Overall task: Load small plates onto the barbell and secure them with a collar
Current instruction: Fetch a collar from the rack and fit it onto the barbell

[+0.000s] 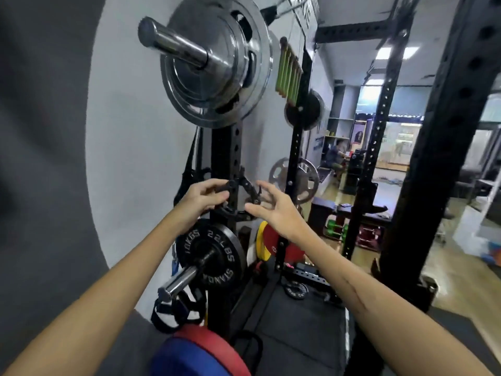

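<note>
The barbell's chrome sleeve [173, 42] juts toward me at the top, carrying several silver plates [217, 74] pushed against its shoulder. Lower down, in front of the black rack upright [225, 153], a black collar [241, 194] with a hinged lever hangs at hand height. My left hand [202, 198] has its fingers curled on the collar's left side. My right hand [273, 210] is spread open just right of the collar, with its fingertips close to it.
A black 10 kg plate [214, 256] sits on a storage peg [179, 279] below my hands. Red and yellow plates [271, 240] stand behind it. Blue and red plates [198, 356] lie at the bottom. A black rack post [444, 131] stands on the right. A person sits far back.
</note>
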